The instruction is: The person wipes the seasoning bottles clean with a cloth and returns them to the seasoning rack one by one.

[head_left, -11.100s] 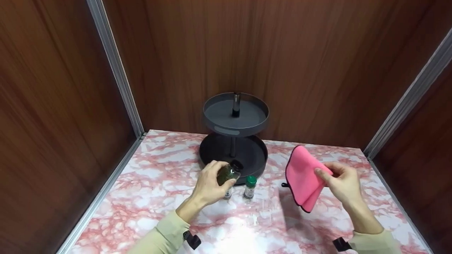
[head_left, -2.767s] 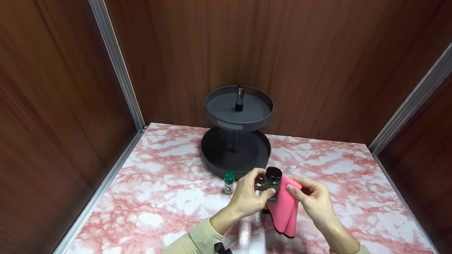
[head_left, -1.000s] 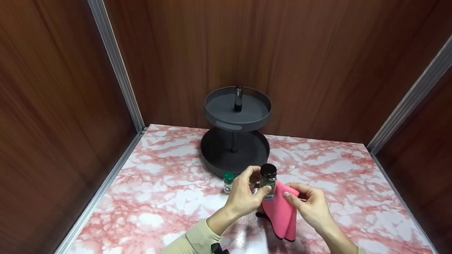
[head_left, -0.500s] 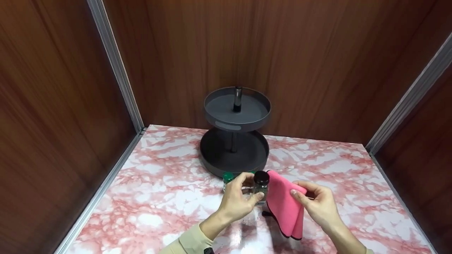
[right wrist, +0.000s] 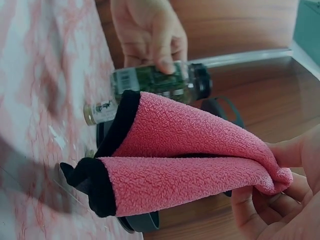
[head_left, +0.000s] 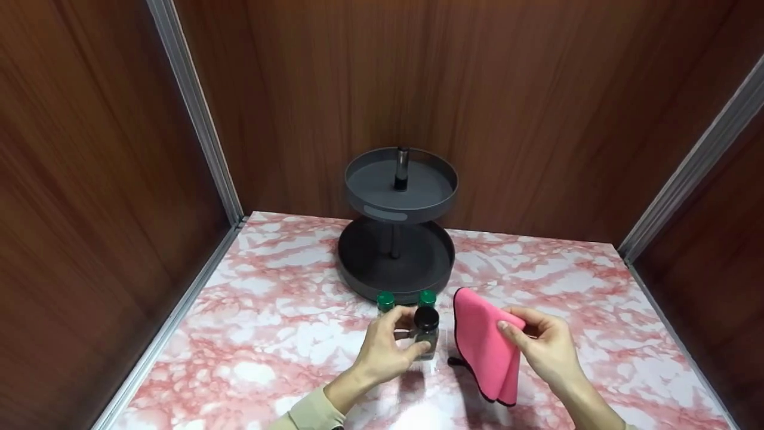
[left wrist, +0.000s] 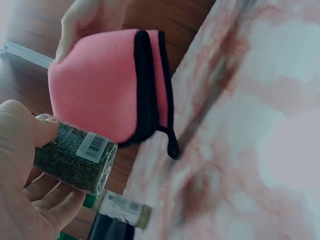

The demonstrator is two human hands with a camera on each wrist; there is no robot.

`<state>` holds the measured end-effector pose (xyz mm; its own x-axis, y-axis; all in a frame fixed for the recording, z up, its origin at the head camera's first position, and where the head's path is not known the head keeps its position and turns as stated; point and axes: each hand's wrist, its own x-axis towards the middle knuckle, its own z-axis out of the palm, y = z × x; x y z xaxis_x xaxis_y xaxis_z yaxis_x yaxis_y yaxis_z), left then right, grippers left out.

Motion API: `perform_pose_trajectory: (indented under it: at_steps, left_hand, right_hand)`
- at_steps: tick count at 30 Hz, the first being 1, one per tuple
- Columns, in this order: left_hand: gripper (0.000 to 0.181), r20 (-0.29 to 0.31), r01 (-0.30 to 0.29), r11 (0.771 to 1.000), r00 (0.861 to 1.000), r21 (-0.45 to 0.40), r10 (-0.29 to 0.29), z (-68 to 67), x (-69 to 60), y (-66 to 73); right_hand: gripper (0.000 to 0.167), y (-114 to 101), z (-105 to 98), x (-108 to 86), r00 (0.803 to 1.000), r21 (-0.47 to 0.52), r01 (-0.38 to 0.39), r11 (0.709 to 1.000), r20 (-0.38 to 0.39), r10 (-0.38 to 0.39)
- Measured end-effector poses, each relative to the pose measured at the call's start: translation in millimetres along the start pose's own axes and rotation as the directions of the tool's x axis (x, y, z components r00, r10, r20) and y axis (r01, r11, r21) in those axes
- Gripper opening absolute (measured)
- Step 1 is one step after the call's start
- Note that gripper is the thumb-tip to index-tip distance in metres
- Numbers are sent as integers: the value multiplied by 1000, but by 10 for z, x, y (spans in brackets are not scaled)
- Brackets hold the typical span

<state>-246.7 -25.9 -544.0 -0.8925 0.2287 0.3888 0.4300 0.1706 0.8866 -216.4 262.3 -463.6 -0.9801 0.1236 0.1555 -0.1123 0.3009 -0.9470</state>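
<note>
My left hand [head_left: 382, 352] holds an upright spice jar [head_left: 427, 325] by its sides, thumb in front. The jar has a black lid, dark green dried herbs inside, and a barcode label visible in the left wrist view. My right hand [head_left: 546, 346] pinches a folded pink cloth [head_left: 483, 349] with black edging and a small black loop; it hangs down. In the right wrist view the cloth [right wrist: 190, 132] shows a fluffy inner face. A gap separates jar and cloth in the head view. Two green-capped jars [head_left: 385, 300] stand just behind my left hand, partly hidden.
A dark grey two-tier round tray stand [head_left: 400, 212] stands behind the jars, with a central post. The table [head_left: 268, 340] has a red-and-white marbled top. Brown wood-look walls [head_left: 298, 107] with metal corner strips enclose it.
Over the last second, my left hand has moved left and toward me with the black-lidded jar. My right hand has drawn the cloth rightward, away from the jar. A second green cap has come into view.
</note>
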Motion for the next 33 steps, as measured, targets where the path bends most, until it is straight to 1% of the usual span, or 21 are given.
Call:
perform_pose_trajectory:
  at_steps: [8, 15, 19, 25, 30, 33]
  left_hand:
    - [40, 35, 30, 999, 999, 14, -30, -18, -53, -207]
    - [40, 60, 80, 996, 995, 40, -83, -5, -65, -311]
    - [41, 74, 96, 994, 992, 51, -99, 10, -78, -363]
    - [44, 56, 78, 991, 995, 111, -84, 13, -109, -445]
    - [46, 61, 82, 991, 994, 107, -88, -1, -125, -497]
    - [46, 64, 71, 990, 995, 121, -79, -15, -121, -523]
  right_hand:
    - [25, 28, -7, 8, 1000, -13, -10, 1000, -22, 9]
    - [25, 28, -7, 10, 1000, -15, -4, 1000, -18, 4]
    - [24, 18, -6, 1, 1000, -14, 7, 1000, -9, -7]
    - [25, 37, -17, -1, 1000, -15, 1, 1000, -13, -2]
    - [26, 54, -29, 5, 1000, -20, -13, 1000, -21, 12]
    - [26, 61, -32, 14, 1000, -24, -15, 1000, -22, 15]
